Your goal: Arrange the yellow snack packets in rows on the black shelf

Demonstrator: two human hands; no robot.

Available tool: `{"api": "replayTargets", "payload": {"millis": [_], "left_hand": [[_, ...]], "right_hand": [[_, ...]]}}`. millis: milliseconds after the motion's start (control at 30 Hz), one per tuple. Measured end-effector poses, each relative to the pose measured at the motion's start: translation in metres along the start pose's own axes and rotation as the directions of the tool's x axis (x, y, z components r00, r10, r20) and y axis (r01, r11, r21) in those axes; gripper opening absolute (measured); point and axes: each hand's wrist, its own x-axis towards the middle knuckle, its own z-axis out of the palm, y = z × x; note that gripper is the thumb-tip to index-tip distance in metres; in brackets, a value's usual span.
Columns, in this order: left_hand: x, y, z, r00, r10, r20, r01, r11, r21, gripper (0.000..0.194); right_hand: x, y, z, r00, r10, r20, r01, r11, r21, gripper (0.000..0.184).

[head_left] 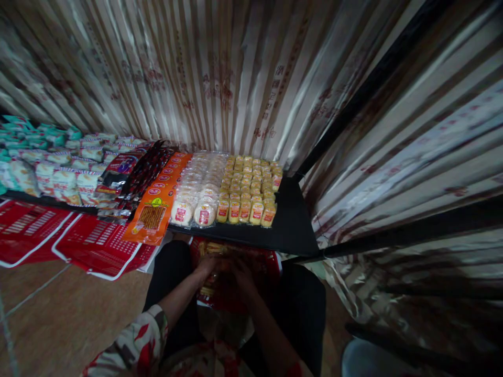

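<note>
Left hand (206, 266) and right hand (240, 275) grip yellow packets (210, 250) in the red basket (271, 267) below the counter (293, 225); dim light and crowded fingers risk a dropped packet.

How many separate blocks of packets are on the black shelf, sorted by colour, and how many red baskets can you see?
On the black shelf:
Yellow packet block: 1
Clear packet block of pale round cakes: 1
Orange packet stack: 1
Dark red-black packet stack: 1

Red basket under both hands: 1
Red baskets on the floor: 2

Total: 4 blocks, 3 baskets.
</note>
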Motion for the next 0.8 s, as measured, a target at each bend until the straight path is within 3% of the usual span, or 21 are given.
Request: {"api": "replayTargets", "payload": {"millis": [133,333,467,600,700,800], "left_hand": [[-0.016,0.014,0.001,0.999,0.050,0.000,-0.050,0.997,-0.056,0.029],[-0.045,0.032,0.005,0.980,0.182,0.075,-0.173,0.978,-0.115,0.046],[-0.054,0.045,0.012,0.960,0.268,0.078,-0.273,0.961,0.047,0.047],[-0.065,0.069,0.021,0.894,0.431,0.121,-0.447,0.860,0.244,0.046],[-0.073,0.093,0.031,0.833,0.520,0.190,-0.551,0.742,0.382,0.046],[-0.076,0.115,0.045,0.793,0.554,0.255,-0.605,0.665,0.438,0.046]], "right_hand": [[-0.014,-0.024,-0.005,0.994,-0.047,-0.096,0.046,0.999,-0.014,0.042],[-0.035,-0.043,-0.016,0.989,-0.104,-0.106,0.104,0.995,-0.012,0.052],[-0.050,-0.062,-0.026,0.983,-0.185,-0.001,0.183,0.975,-0.126,0.049],[-0.063,-0.090,-0.041,0.951,-0.259,0.167,0.293,0.929,-0.225,0.052],[-0.068,-0.109,-0.053,0.927,-0.331,0.177,0.371,0.880,-0.296,0.044],[-0.067,-0.123,-0.064,0.927,-0.335,0.165,0.362,0.916,-0.173,0.045]]}}
